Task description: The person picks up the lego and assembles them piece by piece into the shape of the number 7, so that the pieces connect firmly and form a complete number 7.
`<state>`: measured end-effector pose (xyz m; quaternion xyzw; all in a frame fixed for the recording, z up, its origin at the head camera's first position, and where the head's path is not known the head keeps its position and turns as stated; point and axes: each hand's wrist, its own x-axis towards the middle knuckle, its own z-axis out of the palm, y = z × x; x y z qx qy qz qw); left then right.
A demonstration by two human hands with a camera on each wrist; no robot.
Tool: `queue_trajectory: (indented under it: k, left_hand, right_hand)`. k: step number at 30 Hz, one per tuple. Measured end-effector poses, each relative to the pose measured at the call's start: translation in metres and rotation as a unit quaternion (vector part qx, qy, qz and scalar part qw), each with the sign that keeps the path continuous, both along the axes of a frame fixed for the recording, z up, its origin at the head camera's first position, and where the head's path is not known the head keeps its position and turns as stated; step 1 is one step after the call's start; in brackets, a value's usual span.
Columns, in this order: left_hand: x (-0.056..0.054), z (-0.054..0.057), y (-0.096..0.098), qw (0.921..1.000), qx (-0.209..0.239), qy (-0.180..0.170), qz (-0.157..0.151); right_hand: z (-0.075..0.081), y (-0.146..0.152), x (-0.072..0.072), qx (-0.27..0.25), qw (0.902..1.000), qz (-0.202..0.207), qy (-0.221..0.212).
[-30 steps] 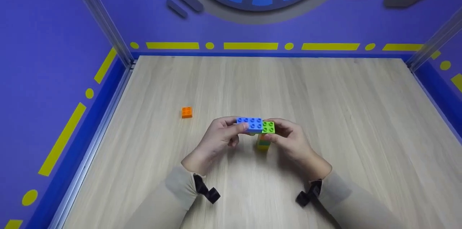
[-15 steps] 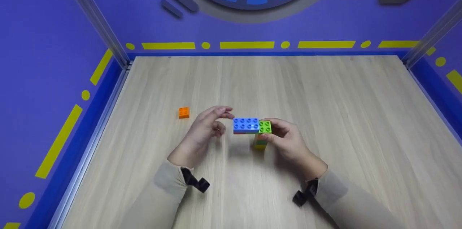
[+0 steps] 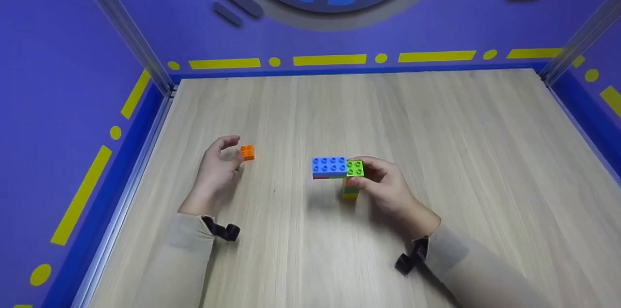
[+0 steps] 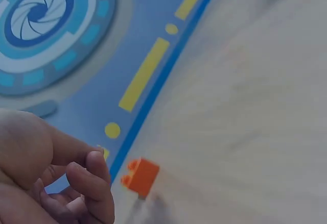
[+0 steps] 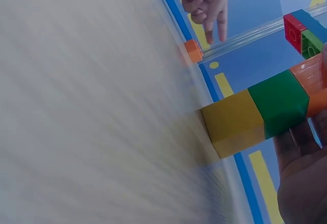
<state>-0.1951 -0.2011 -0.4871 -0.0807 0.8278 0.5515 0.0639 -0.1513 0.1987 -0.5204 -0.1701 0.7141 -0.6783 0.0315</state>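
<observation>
An orange four-stud toy brick (image 3: 247,153) lies on the table's left side. My left hand (image 3: 216,172) is beside it, thumb and forefinger spread apart, the thumb close to the brick's near edge; contact is hard to tell. In the left wrist view the orange brick (image 4: 143,177) appears just off the fingertips. My right hand (image 3: 390,186) grips a brick tower near its top, at the light green brick (image 3: 355,168). Under that come orange, a green brick (image 5: 279,103) and a yellow brick (image 5: 234,123) at the foot. A blue brick (image 3: 329,166) overhangs leftward, above a red brick (image 5: 294,32) and a green one.
The pale wooden table (image 3: 301,109) is bounded by blue panels (image 3: 310,41) with yellow markings at the back and sides. A metal rail (image 3: 126,191) runs along the left edge. Each wrist wears a black strap with a small camera.
My left hand has let go of the blue brick and moved left to the loose orange brick. My right hand stays on the tower, which has hardly moved.
</observation>
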Motion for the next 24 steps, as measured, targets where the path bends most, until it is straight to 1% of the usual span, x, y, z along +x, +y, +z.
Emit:
queue_trajectory:
  k: [2, 5, 9, 13, 16, 18, 22, 24]
  left_hand:
    - [-0.004, -0.005, -0.004, 0.9997, -0.025, -0.007, -0.005]
    - [-0.011, -0.013, -0.007, 0.9983, -0.056, -0.008, -0.014]
    - [-0.016, -0.021, -0.007, 0.9985, -0.049, -0.021, -0.013]
    - [-0.018, -0.024, -0.003, 0.9990, -0.032, -0.029, -0.007]
    - [-0.017, -0.022, 0.001, 0.9993, -0.032, -0.022, -0.006]
    - [-0.016, -0.018, 0.004, 0.9990, -0.044, -0.009, -0.005]
    - [-0.012, -0.008, 0.013, 0.9987, -0.050, 0.005, -0.008]
    - [-0.009, -0.002, 0.019, 0.9989, -0.044, 0.014, -0.010]
  right_hand:
    - [0.000, 0.001, 0.000, 0.005, 1.0000, -0.001, -0.003]
    - [0.000, 0.001, 0.000, 0.007, 0.9999, -0.007, -0.007]
    - [-0.002, -0.001, 0.001, 0.003, 1.0000, -0.006, -0.005]
    - [-0.002, -0.002, 0.001, 0.004, 1.0000, -0.007, -0.003]
    - [-0.002, -0.002, 0.001, 0.005, 0.9999, -0.013, -0.003]
    - [-0.002, -0.002, 0.001, 0.002, 0.9999, -0.015, -0.002]
    - [-0.001, -0.002, 0.000, -0.009, 0.9999, -0.009, -0.002]
    - [0.000, -0.002, 0.000, -0.013, 0.9999, -0.002, -0.001]
